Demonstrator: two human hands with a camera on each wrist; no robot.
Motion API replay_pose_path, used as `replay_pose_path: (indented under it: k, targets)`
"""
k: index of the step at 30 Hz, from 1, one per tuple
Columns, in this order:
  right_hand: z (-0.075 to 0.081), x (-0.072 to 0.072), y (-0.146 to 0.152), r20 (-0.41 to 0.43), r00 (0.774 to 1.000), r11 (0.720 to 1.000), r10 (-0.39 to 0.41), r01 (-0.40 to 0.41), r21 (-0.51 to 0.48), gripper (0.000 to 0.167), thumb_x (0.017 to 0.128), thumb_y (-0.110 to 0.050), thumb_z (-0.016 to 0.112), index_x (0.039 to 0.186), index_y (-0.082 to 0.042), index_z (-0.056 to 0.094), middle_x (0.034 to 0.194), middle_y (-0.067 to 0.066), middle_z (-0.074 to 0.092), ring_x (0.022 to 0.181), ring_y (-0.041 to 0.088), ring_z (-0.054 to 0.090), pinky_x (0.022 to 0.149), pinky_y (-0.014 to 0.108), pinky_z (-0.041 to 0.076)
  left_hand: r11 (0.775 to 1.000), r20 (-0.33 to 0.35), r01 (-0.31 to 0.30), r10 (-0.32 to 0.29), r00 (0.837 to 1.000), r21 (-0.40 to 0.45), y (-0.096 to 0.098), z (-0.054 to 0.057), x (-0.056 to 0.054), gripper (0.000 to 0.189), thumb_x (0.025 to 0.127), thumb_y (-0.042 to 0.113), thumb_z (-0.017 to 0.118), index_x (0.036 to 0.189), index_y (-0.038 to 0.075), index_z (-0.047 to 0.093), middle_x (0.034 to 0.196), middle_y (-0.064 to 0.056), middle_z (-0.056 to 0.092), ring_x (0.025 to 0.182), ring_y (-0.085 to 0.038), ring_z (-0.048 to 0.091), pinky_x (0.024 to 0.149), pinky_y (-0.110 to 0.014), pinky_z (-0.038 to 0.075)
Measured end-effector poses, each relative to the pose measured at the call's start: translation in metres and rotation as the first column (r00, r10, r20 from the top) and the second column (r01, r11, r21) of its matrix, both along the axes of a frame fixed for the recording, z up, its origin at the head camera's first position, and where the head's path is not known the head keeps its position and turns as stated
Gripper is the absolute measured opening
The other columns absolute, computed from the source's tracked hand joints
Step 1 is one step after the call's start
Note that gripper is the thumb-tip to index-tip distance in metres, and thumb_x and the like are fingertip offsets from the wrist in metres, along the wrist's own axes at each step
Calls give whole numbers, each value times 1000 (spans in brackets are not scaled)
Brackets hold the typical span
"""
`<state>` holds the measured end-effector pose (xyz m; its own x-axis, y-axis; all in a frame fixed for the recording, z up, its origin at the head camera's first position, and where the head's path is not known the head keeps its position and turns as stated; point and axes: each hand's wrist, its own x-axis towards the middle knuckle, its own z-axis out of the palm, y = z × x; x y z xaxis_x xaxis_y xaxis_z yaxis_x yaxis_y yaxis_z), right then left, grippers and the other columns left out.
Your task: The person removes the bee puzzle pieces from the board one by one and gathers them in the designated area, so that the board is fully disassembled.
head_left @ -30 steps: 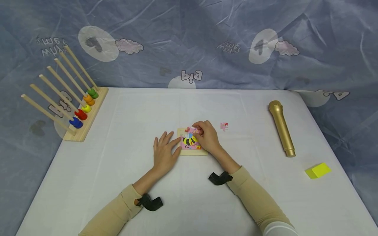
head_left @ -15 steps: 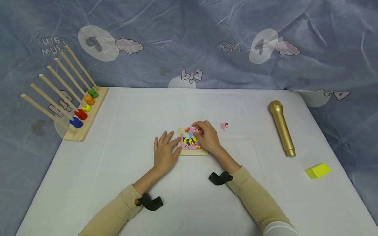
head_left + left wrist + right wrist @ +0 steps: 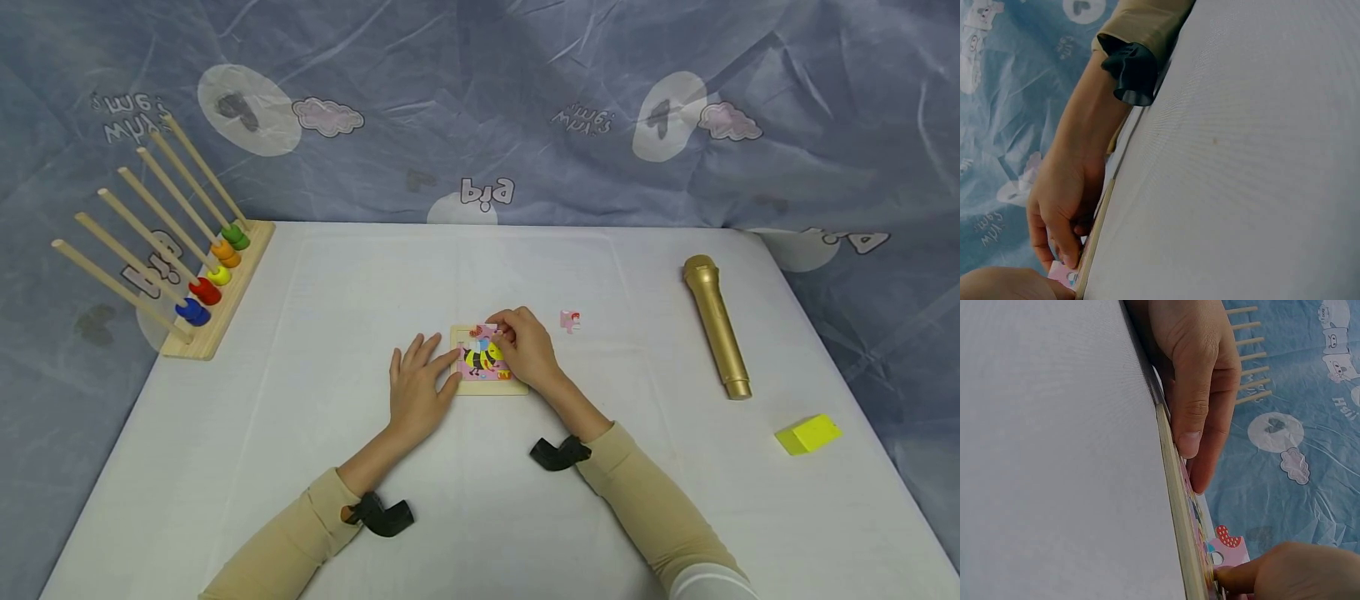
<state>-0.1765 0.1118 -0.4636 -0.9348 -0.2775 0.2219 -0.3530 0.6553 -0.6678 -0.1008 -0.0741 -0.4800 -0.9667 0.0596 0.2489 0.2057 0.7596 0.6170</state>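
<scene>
A small jigsaw puzzle with a yellow and black striped bee lies in a light wooden tray at mid-table. My right hand pinches a pink puzzle piece with a red, white-dotted patch, between thumb and fingers. That piece stands tilted over the upper part of the puzzle; its lower edge is hidden by the hand in the right wrist view. With fingers spread, my left hand rests at the tray's left side, index finger and thumb on its edge. One loose pink puzzle piece lies right of the tray.
At the back left stands a wooden bead rack with tall pegs and coloured beads. A gold microphone lies to the right, and a yellow block sits nearer the right edge. Patterned blue-grey cloth hangs behind the table.
The puzzle piece pinched in my right hand has turned and lowered slightly toward the puzzle. My left hand keeps its place on the tray.
</scene>
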Motion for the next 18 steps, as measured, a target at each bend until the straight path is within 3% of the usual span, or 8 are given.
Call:
replay_pose_path:
  k: [6, 18]
  targets:
    - [4, 2, 0, 30, 1000, 1000, 0, 1, -25, 10, 93, -9, 65, 100, -4, 70, 83, 9, 57, 71, 19, 50, 64, 26, 38, 1000, -2, -1, 1, 1000, 18, 0, 0, 0, 36, 89, 21, 69, 124, 12, 69, 146, -15, 50, 144, -36, 32, 115, -63, 10]
    - [5, 3, 0, 77, 997, 999, -6, 9, -37, 12, 95, -13, 63, 98, -4, 70, 84, 9, 58, 73, 20, 50, 65, 26, 39, 1000, -10, -3, 3, 1000, 8, 0, -1, 0, 35, 89, 21, 70, 123, 12, 70, 146, -14, 51, 144, -36, 32, 115, -63, 11]
